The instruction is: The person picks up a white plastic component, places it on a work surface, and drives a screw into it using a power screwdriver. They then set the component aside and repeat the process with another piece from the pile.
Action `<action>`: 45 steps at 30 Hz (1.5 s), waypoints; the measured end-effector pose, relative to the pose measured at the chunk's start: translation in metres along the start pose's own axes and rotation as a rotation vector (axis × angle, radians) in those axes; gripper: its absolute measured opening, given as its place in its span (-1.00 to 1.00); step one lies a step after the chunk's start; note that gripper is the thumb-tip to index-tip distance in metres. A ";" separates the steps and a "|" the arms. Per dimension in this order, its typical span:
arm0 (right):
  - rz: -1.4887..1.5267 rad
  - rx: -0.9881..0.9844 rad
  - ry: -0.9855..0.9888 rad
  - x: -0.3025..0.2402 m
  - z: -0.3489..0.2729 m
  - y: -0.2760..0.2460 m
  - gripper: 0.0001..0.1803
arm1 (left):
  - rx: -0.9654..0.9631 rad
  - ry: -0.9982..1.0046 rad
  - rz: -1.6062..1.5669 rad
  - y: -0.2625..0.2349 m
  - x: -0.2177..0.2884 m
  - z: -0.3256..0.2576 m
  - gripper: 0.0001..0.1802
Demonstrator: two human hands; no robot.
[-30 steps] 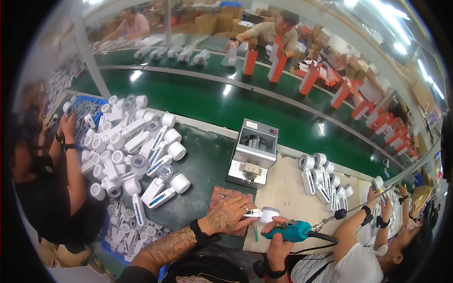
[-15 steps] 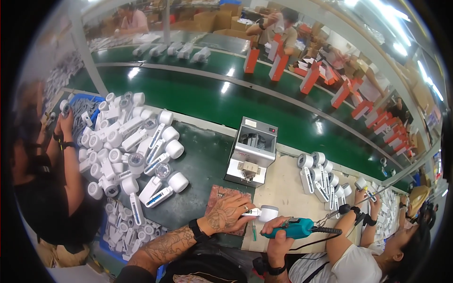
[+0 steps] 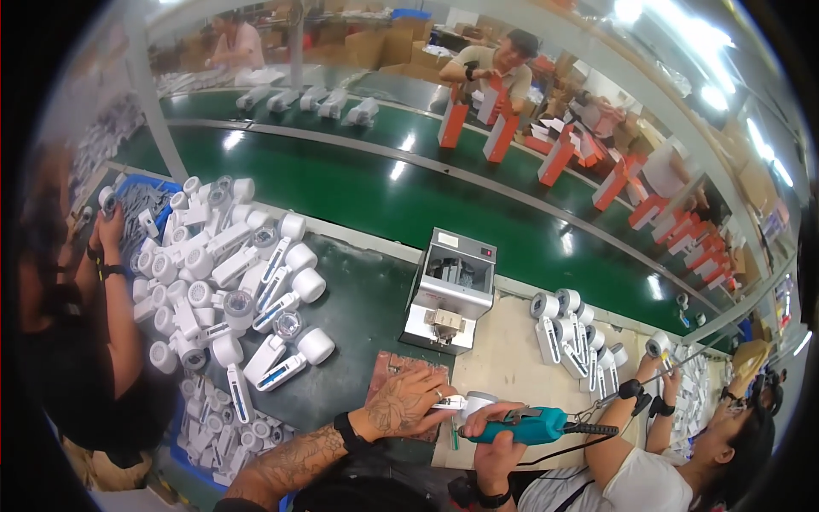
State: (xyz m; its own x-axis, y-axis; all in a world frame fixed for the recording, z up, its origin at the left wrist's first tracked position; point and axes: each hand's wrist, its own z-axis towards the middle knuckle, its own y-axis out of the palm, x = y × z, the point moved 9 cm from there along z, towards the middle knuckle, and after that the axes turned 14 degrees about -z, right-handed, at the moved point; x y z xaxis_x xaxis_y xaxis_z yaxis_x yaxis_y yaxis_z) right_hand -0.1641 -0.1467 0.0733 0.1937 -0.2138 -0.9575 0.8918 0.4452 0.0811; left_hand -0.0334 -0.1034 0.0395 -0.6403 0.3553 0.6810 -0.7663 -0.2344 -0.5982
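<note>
My tattooed left hand (image 3: 403, 403) presses a white handheld unit (image 3: 450, 403) with a slim handle and round head near the table's front edge. My right hand (image 3: 497, 448) is wrapped round a teal electric screwdriver (image 3: 536, 427) lying nearly level, its nose toward the unit. The right fingers partly cover the unit's round head, and the screwdriver's tip is hidden. Under and beside my left hand lies a reddish-brown pad (image 3: 388, 375). A small green stick-like tool (image 3: 455, 439) shows just below the unit.
A metal screw-feeder box (image 3: 448, 294) stands ahead. Heaped white units (image 3: 200, 256) lie left, above a blue bin (image 3: 183, 448) of parts; more units (image 3: 576, 337) stand right. Co-workers sit on both sides. A green conveyor (image 3: 341, 179) crosses behind, with orange boxes (image 3: 559, 158) beyond.
My right hand has brought the electric screwdriver left, closer to the unit, covering more of its round head. My left hand stays on the unit. The view has shifted slightly.
</note>
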 end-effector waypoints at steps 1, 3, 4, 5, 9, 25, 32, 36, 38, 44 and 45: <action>0.001 -0.005 0.000 -0.002 -0.001 -0.001 -0.31 | 0.023 0.002 -0.014 0.000 0.001 -0.002 -0.61; 0.042 -0.035 0.028 -0.005 -0.003 -0.005 -0.35 | 0.047 -0.004 -0.032 -0.001 0.004 -0.003 -0.61; 0.041 -0.038 0.036 -0.007 -0.002 -0.005 -0.35 | 0.061 -0.001 -0.063 -0.002 0.006 -0.002 -0.63; 0.039 -0.013 0.028 -0.010 0.000 -0.007 -0.36 | 0.073 -0.003 -0.098 -0.003 0.009 -0.001 -0.65; 0.032 0.113 -0.038 0.001 0.026 -0.013 -0.40 | 0.096 -0.090 -0.111 -0.019 -0.007 0.010 -0.66; -0.058 0.076 -0.139 0.006 0.047 0.014 -0.23 | 0.065 -0.012 -0.221 0.002 -0.017 -0.002 -0.68; 0.012 0.071 -0.093 0.012 0.050 0.011 -0.19 | 0.046 -0.037 -0.234 0.001 -0.015 0.001 -0.69; -0.058 0.061 -0.131 0.007 0.052 0.018 -0.21 | 0.065 -0.019 -0.247 -0.002 -0.017 0.001 -0.69; -0.065 0.060 -0.128 0.008 0.052 0.018 -0.21 | 0.057 -0.021 -0.236 0.000 -0.018 0.001 -0.69; -0.061 0.064 -0.135 0.006 0.052 0.016 -0.22 | 0.052 -0.037 -0.222 -0.001 -0.017 0.003 -0.69; -0.068 0.056 -0.117 0.008 0.053 0.017 -0.22 | 0.053 -0.034 -0.221 -0.001 -0.017 0.003 -0.69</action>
State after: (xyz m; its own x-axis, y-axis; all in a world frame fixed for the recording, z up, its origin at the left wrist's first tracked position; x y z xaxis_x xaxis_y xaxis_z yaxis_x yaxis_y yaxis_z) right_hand -0.1261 -0.1872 0.0812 0.1754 -0.3433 -0.9227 0.9252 0.3779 0.0352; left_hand -0.0222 -0.1119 0.0301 -0.4571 0.3728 0.8075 -0.8893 -0.2014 -0.4105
